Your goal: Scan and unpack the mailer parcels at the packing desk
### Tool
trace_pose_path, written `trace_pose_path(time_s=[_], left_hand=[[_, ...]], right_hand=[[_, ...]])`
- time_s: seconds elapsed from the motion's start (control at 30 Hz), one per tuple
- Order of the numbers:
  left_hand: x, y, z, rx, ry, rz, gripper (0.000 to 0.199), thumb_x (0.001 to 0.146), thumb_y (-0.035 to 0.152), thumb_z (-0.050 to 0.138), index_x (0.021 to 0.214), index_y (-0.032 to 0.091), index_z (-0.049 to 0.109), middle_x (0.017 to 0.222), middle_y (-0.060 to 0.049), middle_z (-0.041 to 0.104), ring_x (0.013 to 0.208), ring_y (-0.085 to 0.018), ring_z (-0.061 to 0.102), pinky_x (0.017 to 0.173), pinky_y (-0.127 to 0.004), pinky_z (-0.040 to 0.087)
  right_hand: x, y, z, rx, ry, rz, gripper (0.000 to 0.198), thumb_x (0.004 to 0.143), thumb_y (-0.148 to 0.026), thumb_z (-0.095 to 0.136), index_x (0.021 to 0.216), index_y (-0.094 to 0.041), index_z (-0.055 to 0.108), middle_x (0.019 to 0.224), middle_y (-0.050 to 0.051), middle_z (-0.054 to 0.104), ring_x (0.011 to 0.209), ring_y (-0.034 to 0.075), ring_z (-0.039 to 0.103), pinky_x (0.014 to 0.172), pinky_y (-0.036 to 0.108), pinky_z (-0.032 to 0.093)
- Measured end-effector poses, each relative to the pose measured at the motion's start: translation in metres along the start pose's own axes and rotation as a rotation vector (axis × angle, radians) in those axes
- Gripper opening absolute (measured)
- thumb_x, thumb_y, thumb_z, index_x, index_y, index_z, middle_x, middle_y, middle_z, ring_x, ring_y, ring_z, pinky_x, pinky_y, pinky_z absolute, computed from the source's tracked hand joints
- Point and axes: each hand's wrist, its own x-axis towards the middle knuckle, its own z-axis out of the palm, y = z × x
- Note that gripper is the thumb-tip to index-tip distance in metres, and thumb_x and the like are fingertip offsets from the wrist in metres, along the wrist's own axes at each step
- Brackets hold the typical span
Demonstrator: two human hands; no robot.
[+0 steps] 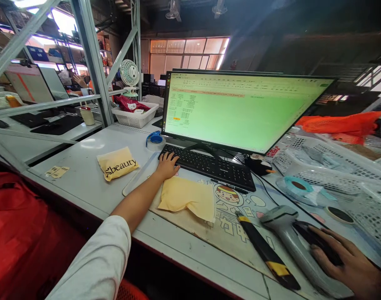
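My left hand [168, 165] rests on the left end of the black keyboard [209, 166], fingers spread over its keys. At the lower right, my right hand [349, 258] is curled over a black computer mouse [318, 242]. Beside the mouse lies a grey barcode scanner [299, 246], and left of that a black and yellow utility knife [265, 250]. A plain cream pouch [188, 198] lies on the desk mat just below my left hand. Another cream pouch, printed "sbeauty" [118, 162], is farther left. The monitor [234, 110] behind the keyboard shows a spreadsheet.
Blue tape [155, 141] stands left of the monitor. A white basket [136, 115] with red packages is at the back. Right of the desk are white perforated crates [340, 164] and a teal tape roll [295, 187]. A metal frame [92, 62] rises on the left.
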Motion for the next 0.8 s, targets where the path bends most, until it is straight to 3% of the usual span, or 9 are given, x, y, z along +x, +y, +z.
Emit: trace_pose_path(time_s=[0.13,0.27,0.43,0.8], left_hand=[[0.000,0.000,-0.001,0.000,-0.008,-0.001,0.056,0.102,0.045,0.050,0.154,0.024,0.049,0.167,-0.009,0.038,0.156,-0.036,0.026,0.130,-0.056,0.017],[0.000,0.001,-0.001,0.000,-0.014,0.001,0.057,0.101,0.045,0.050,0.155,0.024,0.048,0.167,-0.010,0.038,0.156,-0.037,0.026,0.129,-0.057,0.018],[0.001,0.000,-0.001,0.000,-0.034,0.033,0.053,0.101,0.049,0.051,0.153,0.035,0.051,0.170,-0.006,0.032,0.157,-0.038,0.024,0.127,-0.062,0.022],[0.001,-0.001,0.002,-0.021,0.004,0.046,0.054,0.101,0.048,0.053,0.153,0.033,0.050,0.171,-0.005,0.031,0.159,-0.038,0.018,0.129,-0.062,0.016]], right_hand=[[0.001,-0.002,-0.001,-0.009,0.010,-0.007,0.045,0.072,-0.060,0.056,0.110,-0.041,0.069,0.127,0.012,0.067,0.115,0.042,0.069,0.093,0.055,0.059],[0.003,0.001,0.000,-0.055,0.021,-0.057,0.054,0.071,-0.063,0.051,0.112,-0.032,0.068,0.122,0.013,0.068,0.113,0.041,0.070,0.097,0.057,0.059],[0.001,0.006,0.003,-0.122,0.028,-0.120,0.061,0.078,-0.062,0.047,0.123,-0.026,0.066,0.128,0.015,0.067,0.111,0.039,0.071,0.095,0.055,0.061],[0.005,0.004,0.005,-0.071,0.019,-0.073,0.053,0.077,-0.059,0.050,0.118,-0.033,0.071,0.124,0.015,0.066,0.119,0.040,0.068,0.104,0.055,0.056]])
